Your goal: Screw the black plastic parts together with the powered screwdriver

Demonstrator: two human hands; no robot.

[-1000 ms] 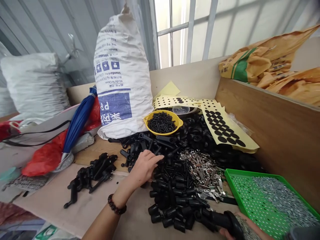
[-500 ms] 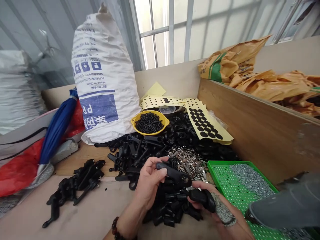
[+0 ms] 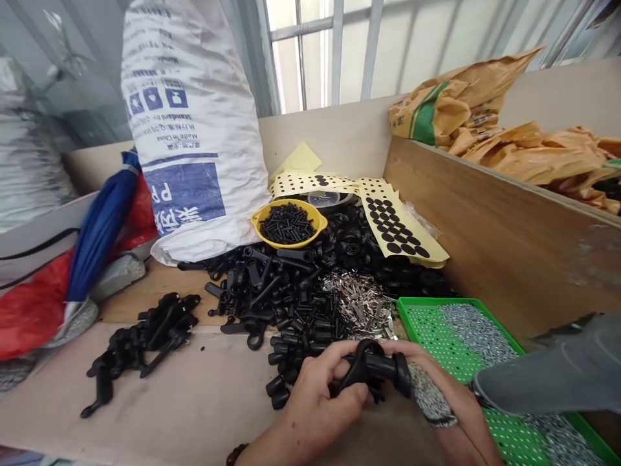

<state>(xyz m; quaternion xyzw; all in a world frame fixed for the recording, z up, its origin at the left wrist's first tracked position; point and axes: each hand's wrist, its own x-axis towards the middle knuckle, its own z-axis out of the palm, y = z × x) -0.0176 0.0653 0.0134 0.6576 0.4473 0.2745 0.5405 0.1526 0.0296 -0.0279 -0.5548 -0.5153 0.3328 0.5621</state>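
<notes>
Low in the middle of the frame the two hands meet over the near edge of the worktop (image 3: pixel 194 401). The left hand (image 3: pixel 317 404) is curled around a black lever (image 3: pixel 358 370), thumb and fingers pinching near its looped end. The right hand (image 3: pixel 436 382), partly under a speckled knit glove (image 3: pixel 427 402), is clenched on a black grip (image 3: pixel 394 372) that touches the lever. The step in hand looks like joining these two pieces; the fingers hide whether the lever has gone into the grip. Seating it would call for lining the lever's end up with the grip and pressing straight, with the left hand steadying against twist. Just above the hands lies the heap of loose black parts (image 3: pixel 291 291), with a pile of bright metal clips (image 3: pixel 361 304) beside it. To the right is a green tray (image 3: pixel 427 299) of small silver pieces. A smaller heap of black handles (image 3: pixel 140 340) sits apart at centre left, and a yellow bowl (image 3: pixel 257 223) of dark bits stands beside the white sack (image 3: pixel 189 129) above
</notes>
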